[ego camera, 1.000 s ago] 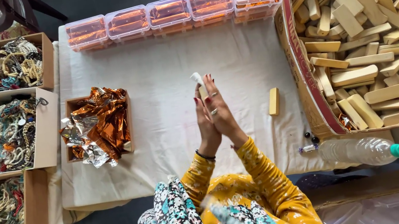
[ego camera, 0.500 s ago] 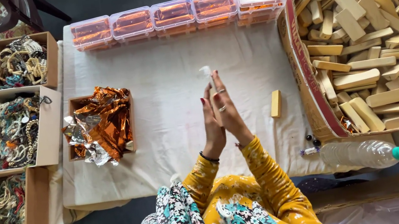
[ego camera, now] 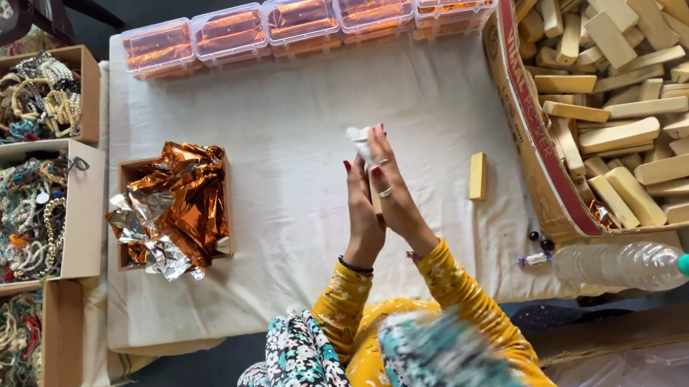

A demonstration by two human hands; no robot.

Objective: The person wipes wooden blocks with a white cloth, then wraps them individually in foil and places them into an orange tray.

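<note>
My left hand (ego camera: 362,209) and my right hand (ego camera: 395,191) are pressed palm to palm above the white cloth-covered table (ego camera: 291,121). A small white crumpled piece (ego camera: 360,141) sticks out between the fingertips, and both hands clamp it. A single wooden block (ego camera: 477,177) lies on the cloth just right of my hands. Left of them a small box holds crumpled orange and silver foil (ego camera: 173,207). What else is between the palms is hidden.
A large cardboard box (ego camera: 533,142) of wooden blocks stands at the right. Clear plastic boxes (ego camera: 304,20) with orange contents line the far edge. Three cardboard boxes of beaded jewellery (ego camera: 24,218) stand at the left. A plastic bottle (ego camera: 629,264) lies near the front right.
My pressed hands have shifted slightly, rubbing the white piece between the palms. Nothing else on the table has moved.
</note>
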